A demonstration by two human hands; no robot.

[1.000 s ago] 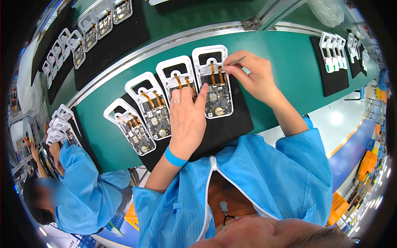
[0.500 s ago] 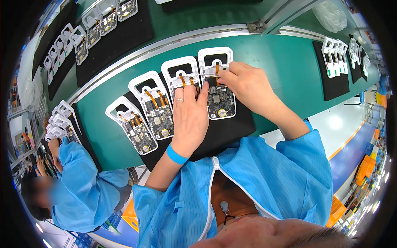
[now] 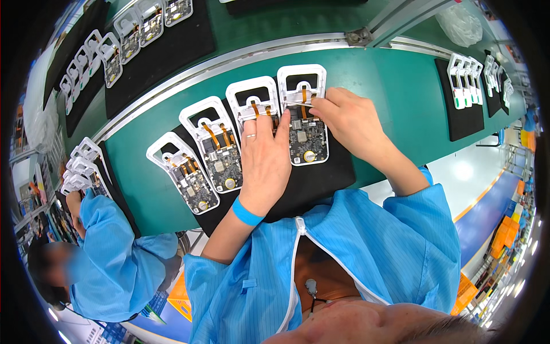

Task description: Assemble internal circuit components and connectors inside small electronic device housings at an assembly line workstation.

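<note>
Several white plastic housings with dark circuit boards and orange flex cables lie in a row before me. My right hand [image 3: 352,117] pinches thin metal tweezers [image 3: 299,104], which reach across the upper board area of the rightmost housing [image 3: 302,70], by its orange flex cable [image 3: 303,95]. My left hand [image 3: 266,153] lies with fingers stretched over the neighbouring housing [image 3: 250,82], covering most of its board. Its thumb touches the left edge of the rightmost circuit board [image 3: 302,137]. Further left are two more housings, one tilted [image 3: 200,105] and the outermost [image 3: 162,146].
A black mat [image 3: 321,182] lies under the row on the green bench [image 3: 395,77]. A metal rail [image 3: 240,51] runs behind it. More white housings [image 3: 456,86] stand on a mat at the right. At the left a co-worker [image 3: 114,258] in blue sits by other housings.
The tweezers have shifted slightly right and down at the rightmost housing, along with my right hand. My left hand stays almost in place.
</note>
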